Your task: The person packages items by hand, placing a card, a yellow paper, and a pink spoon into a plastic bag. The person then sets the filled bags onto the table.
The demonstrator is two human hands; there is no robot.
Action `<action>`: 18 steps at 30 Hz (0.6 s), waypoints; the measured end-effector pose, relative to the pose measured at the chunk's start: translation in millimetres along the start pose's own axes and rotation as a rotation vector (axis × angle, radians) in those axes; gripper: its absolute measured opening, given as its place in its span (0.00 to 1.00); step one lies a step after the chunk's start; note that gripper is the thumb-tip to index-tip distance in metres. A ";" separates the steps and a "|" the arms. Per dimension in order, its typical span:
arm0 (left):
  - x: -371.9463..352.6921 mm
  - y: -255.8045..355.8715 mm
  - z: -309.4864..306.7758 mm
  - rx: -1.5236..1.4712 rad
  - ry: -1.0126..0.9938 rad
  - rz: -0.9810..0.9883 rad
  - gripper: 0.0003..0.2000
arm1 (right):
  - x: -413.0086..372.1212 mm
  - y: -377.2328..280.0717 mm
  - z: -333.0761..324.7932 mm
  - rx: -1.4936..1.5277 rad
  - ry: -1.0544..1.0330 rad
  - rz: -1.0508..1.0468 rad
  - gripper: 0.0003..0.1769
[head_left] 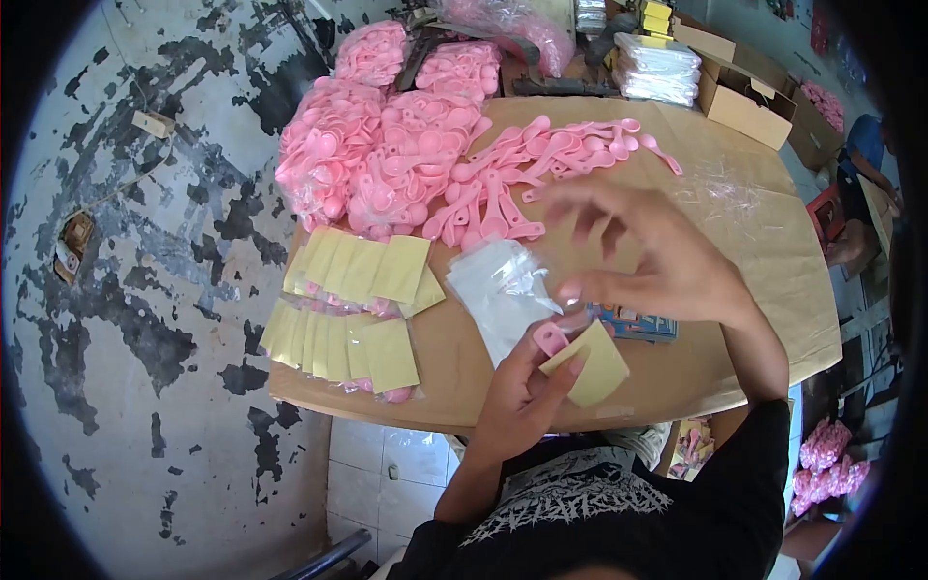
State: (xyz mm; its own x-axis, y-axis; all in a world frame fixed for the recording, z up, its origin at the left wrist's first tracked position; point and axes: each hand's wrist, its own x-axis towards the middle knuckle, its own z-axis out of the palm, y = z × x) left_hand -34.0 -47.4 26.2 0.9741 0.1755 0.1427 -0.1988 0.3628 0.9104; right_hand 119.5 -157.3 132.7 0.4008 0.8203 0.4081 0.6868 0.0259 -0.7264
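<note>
Head view: the left hand [522, 391] rises from the near edge of the desk [773, 242]. Its fingers [565, 367] are closed in a pinch on a small pink spoon [551, 338] and a yellow card [594, 365] together; the card juts out to the right and the spoon's bowl shows just above the thumb.

The right hand [667, 261] hovers over the middle of the desk. It is blurred, with spread, loosely curled fingers that grip nothing I can make out. Its lowest fingertip sits just beside a stack of clear plastic bags [493, 285], and a colourful printed packet [643, 327] lies under the wrist.

Left of the bags lie two overlapping rows of finished packets [353, 309], each with a yellow card on top. Behind them loose pink spoons [541, 169] fan out beside bulging bagfuls of spoons [338, 145]. Cardboard boxes [744, 106] stand at the far right corner.
</note>
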 end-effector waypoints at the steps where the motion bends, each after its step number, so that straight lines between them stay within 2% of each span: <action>1: -1.7 -7.7 -6.6 0.154 -0.060 0.002 0.18 | -4.0 1.7 -5.4 0.085 -0.129 0.156 0.15; 4: -0.7 -4.7 -1.5 0.064 -0.129 -0.112 0.19 | -16.3 21.9 -5.5 0.125 -0.128 0.148 0.15; 7: 7.5 -14.1 -1.9 0.042 0.141 0.018 0.18 | -22.4 23.5 -9.9 0.068 -0.133 0.166 0.15; 10: 15.2 -8.1 2.2 0.147 0.240 0.092 0.18 | -24.8 25.8 -4.4 -0.185 0.048 -0.078 0.12; 13: 22.1 2.5 17.5 0.080 0.248 0.051 0.19 | -22.3 27.7 -9.0 -0.594 0.186 -0.445 0.12; 16: 21.4 -7.0 17.5 0.299 0.247 0.098 0.19 | -31.6 26.0 -2.4 -0.623 0.076 -0.416 0.11; 18: 24.2 -5.3 21.6 0.301 0.250 0.064 0.19 | -33.3 32.8 1.7 -0.652 0.109 -0.452 0.10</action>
State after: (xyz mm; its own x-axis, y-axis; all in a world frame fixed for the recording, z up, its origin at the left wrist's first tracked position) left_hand -7.0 -64.9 33.2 0.8968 0.4203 0.1380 -0.1819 0.0661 0.9811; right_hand 127.7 -182.8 94.3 0.0329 0.7488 0.6619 0.9995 -0.0244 -0.0221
